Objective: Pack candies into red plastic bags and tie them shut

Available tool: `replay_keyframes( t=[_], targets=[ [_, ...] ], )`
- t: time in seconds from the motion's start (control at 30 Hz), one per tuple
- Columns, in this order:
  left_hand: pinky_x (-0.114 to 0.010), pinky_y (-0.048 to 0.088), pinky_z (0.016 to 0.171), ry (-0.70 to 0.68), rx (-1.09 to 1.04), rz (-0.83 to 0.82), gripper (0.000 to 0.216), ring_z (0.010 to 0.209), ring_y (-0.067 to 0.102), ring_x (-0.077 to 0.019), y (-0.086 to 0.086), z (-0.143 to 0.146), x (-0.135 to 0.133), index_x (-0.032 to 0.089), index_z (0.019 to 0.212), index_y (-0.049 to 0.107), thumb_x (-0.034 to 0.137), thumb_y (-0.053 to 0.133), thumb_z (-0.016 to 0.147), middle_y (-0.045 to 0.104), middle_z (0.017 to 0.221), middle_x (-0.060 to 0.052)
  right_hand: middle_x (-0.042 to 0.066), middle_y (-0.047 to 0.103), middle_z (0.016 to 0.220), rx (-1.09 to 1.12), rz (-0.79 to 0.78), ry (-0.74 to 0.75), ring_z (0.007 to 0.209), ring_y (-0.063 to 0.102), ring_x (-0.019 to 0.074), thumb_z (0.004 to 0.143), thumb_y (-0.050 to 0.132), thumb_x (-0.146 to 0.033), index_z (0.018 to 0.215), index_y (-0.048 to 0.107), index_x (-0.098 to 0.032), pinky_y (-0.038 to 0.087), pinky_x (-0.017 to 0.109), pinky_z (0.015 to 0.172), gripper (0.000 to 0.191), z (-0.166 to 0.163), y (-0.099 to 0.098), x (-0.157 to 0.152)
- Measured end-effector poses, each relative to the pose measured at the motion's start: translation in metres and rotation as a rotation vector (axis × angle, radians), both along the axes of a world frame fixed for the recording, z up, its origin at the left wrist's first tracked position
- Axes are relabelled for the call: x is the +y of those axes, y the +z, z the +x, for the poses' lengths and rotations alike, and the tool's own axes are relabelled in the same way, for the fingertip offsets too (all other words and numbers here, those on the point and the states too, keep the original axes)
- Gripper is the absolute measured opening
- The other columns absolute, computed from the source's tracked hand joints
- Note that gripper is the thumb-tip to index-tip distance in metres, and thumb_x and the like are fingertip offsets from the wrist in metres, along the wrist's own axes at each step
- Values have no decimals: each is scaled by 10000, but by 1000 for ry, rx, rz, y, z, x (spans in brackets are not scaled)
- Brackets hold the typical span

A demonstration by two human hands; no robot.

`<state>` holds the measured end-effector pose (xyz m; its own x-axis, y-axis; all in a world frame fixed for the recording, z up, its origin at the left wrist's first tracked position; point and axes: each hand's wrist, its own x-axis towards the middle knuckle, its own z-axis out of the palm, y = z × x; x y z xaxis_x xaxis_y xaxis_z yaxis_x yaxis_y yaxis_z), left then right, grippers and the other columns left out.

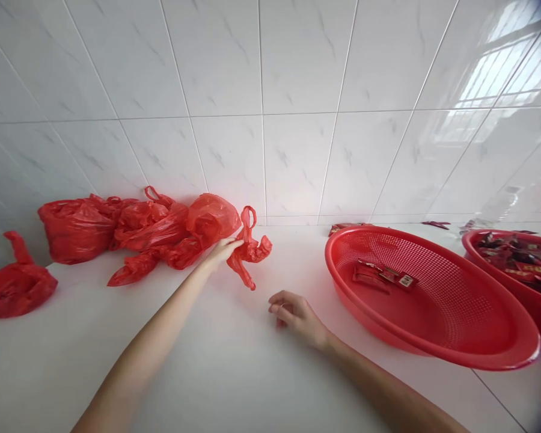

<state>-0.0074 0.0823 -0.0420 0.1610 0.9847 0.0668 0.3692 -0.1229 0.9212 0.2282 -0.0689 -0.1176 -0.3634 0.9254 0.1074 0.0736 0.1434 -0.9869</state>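
My left hand (222, 253) reaches to the back of the white counter, its fingers closed on a crumpled red plastic bag (249, 249) with a looped handle standing up. Just left of that hand, a puffed-out red bag (213, 216) leans near the tiled wall. My right hand (300, 319) hovers low over the middle of the counter. Its fingers are loosely curled, with a small gap between thumb and forefinger, and I see nothing held there. To its right stands a large red perforated basket (437, 355) with a few red packets (383, 276) inside.
More filled red bags (79, 231) line the wall at the left, and another red bag (18, 288) sits at the far left. A second red basket (471, 240) full of packets stands at the right. Behind it is a clear plastic bottle (498, 207).
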Motion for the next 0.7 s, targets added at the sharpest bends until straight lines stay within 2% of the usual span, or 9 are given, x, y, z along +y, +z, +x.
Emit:
replay_keyframes(
  t=[0.1,0.2,0.27,0.33,0.4,0.47,0.6,0.7],
  targets=[
    [-337,492,823,-165,-99,-66,405,950,654,-252,1,20,-29,154,958,713,513,617,798,730,995,-99,90,597,1126,152,-4,-190,719,655,145,897,573,-486,1241,461,-210,517,314,665,454,4,9,2],
    [-357,505,824,-315,-154,-115,415,935,664,-257,-1,34,-52,145,1020,703,501,627,823,726,1024,-115,122,551,1275,224,-14,-224,812,676,169,892,585,-507,1363,353,-258,540,345,710,581,9,21,2],
    [-365,507,822,-433,-170,-139,399,910,668,-254,-2,40,-62,146,1034,696,484,647,826,722,1016,-111,110,577,1240,258,-4,-217,856,673,186,884,601,-504,1309,420,-247,547,338,706,529,11,26,2],
    [-361,503,823,-496,-168,-130,374,907,664,-251,-1,44,-67,150,1015,695,472,659,826,717,1007,-102,89,631,1095,280,4,-240,819,669,190,873,620,-495,1148,526,-203,544,327,683,411,12,28,3],
    [-335,494,785,-447,-161,-72,355,877,651,-236,2,46,-68,152,955,692,480,660,822,709,968,-86,59,647,912,300,-7,-282,712,660,179,868,626,-484,1006,565,-174,534,325,655,344,13,26,6],
    [-294,465,691,-329,-172,15,346,774,614,-197,7,45,-65,157,845,661,502,653,813,676,851,-52,29,628,788,336,-48,-310,605,637,163,870,618,-478,958,574,-164,523,328,627,329,14,22,9],
    [-252,330,542,-142,-190,159,397,579,437,-122,14,40,-60,187,644,474,511,638,803,462,618,27,54,656,886,380,-137,-290,580,639,157,882,563,-461,1033,569,-172,523,339,631,326,17,15,16],
    [-246,313,545,-72,-200,238,399,584,399,-116,16,38,-59,195,655,426,507,601,831,418,628,34,88,660,995,201,-119,-388,635,650,171,877,536,-406,1128,514,-183,533,356,645,337,18,11,14]
  ],
)
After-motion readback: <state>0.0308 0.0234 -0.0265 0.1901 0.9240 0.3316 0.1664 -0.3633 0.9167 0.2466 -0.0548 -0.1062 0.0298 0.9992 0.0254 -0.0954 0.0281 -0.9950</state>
